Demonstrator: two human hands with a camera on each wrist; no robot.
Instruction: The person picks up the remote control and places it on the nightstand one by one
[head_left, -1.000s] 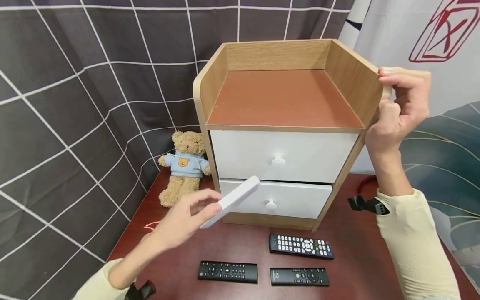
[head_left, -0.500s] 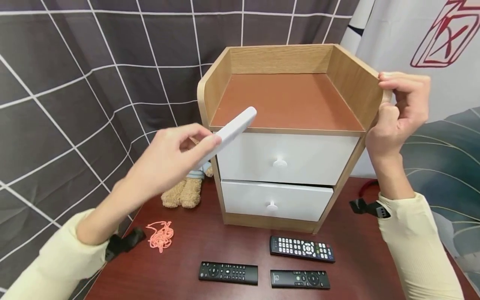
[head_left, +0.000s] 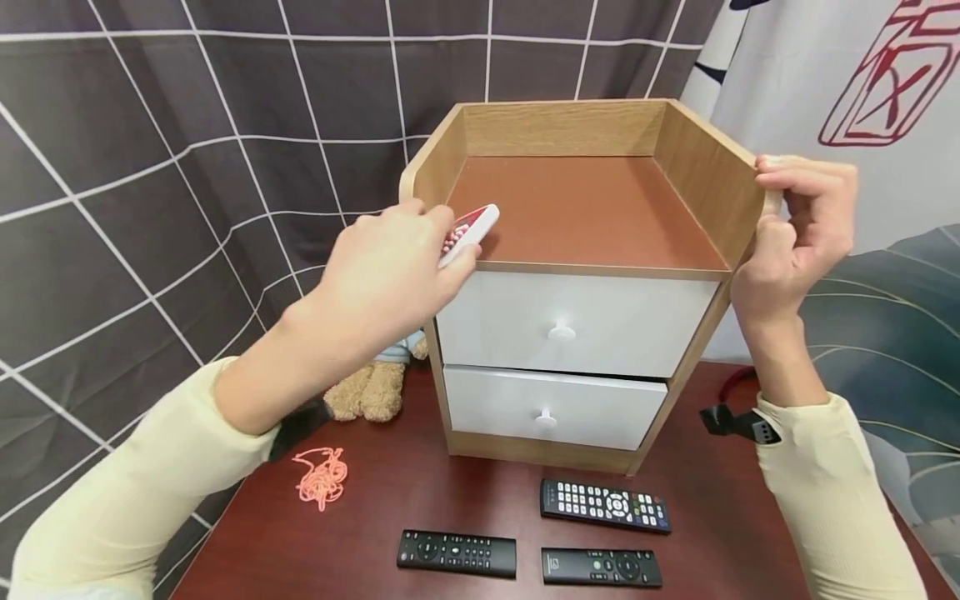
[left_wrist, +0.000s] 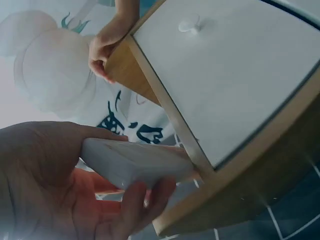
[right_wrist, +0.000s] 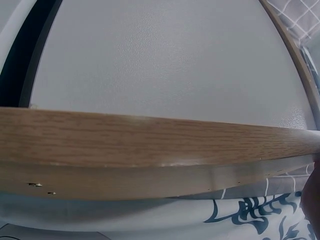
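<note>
Pinching a white remote (head_left: 472,232) around mid-frame, yep, left hand (head_left: 384,268); right hand (head_left: 808,212) just grips the cabinet (head_left: 701,185) edge, upper right.

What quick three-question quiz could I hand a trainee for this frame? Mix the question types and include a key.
1. Multiple choice: what does the left hand hold?
A) a tangle of string
B) a white object
C) a teddy bear

2. True or false: the right hand grips the right side panel of the cabinet.

3. Count: how many black remotes lie on the table?

Key: 1. B. 2. True. 3. Three.
</note>
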